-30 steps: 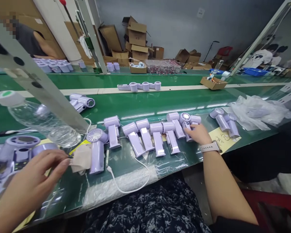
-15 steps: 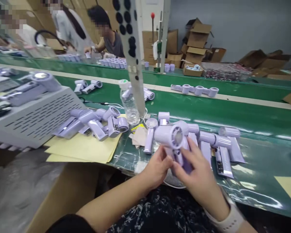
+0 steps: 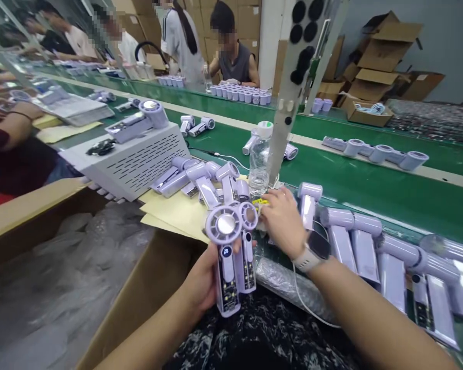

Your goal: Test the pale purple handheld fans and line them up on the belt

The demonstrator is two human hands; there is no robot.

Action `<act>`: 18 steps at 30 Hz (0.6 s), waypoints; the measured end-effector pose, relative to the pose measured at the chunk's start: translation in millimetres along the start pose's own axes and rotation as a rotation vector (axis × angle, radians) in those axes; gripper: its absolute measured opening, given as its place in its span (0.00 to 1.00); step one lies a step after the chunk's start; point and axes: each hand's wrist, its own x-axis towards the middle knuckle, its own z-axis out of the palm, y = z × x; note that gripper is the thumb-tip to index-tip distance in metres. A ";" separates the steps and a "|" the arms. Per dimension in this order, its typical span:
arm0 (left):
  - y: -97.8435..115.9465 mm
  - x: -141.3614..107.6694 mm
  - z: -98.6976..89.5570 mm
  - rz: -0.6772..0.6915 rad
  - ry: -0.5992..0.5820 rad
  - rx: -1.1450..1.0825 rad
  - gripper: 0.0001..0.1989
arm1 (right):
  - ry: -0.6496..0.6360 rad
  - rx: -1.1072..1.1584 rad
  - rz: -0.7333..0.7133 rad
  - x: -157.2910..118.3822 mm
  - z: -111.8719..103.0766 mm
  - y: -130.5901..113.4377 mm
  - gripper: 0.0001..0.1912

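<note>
Two lilac handheld fans are gripped side by side in my left hand (image 3: 202, 280). The front fan (image 3: 227, 277) stands upright, its round grille facing me and a small lit display reading about 20. Behind it to the right is the second fan (image 3: 247, 262); bare circuit boards show in both handles. My right hand (image 3: 283, 223), with a watch at the wrist, reaches to the table beside the clear bottle (image 3: 259, 164). Its fingers curl down over a small yellow piece (image 3: 261, 202); the fingertips are partly hidden, and what they pinch cannot be made out.
More fans (image 3: 200, 180) lie piled on yellow sheets (image 3: 173, 213) by a grey vented box (image 3: 139, 164). A row of fans (image 3: 393, 262) lies right. A metal post (image 3: 289, 103) rises behind the bottle. An open carton (image 3: 116, 303) with plastic bags stands at left. Co-workers sit across the belt.
The view has turned left. Both hands were together at a fan; now my left hand holds two fans, lower and apart, and my right hand has moved over to the bottle's base.
</note>
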 end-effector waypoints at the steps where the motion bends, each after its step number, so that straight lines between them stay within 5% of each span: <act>1: -1.2 5.5 4.6 -0.009 -0.024 -0.031 0.30 | 0.061 0.051 -0.005 -4.9 -7.0 -1.9 0.10; 4: -6.3 21.6 15.3 -0.031 -0.113 -0.067 0.34 | 0.268 0.345 0.023 -21.9 -39.3 -14.9 0.07; 6: -11.9 29.3 19.8 -0.069 -0.180 -0.067 0.36 | 0.261 0.533 0.020 -27.9 -56.5 -24.3 0.06; 9: -20.7 35.1 23.6 -0.210 -0.303 -0.080 0.38 | 0.021 0.690 0.002 -26.0 -67.6 -24.7 0.09; 13: -25.0 36.3 25.1 -0.380 -0.458 -0.076 0.36 | -0.438 0.747 0.022 -11.6 -76.2 -3.6 0.39; 16: -23.1 35.1 23.7 -0.449 -0.508 -0.094 0.35 | -0.700 0.707 -0.046 -2.3 -82.6 -1.6 0.29; 18: -21.9 33.7 20.1 -0.429 -0.497 -0.108 0.34 | -0.677 0.667 -0.046 -0.4 -82.2 -11.3 0.19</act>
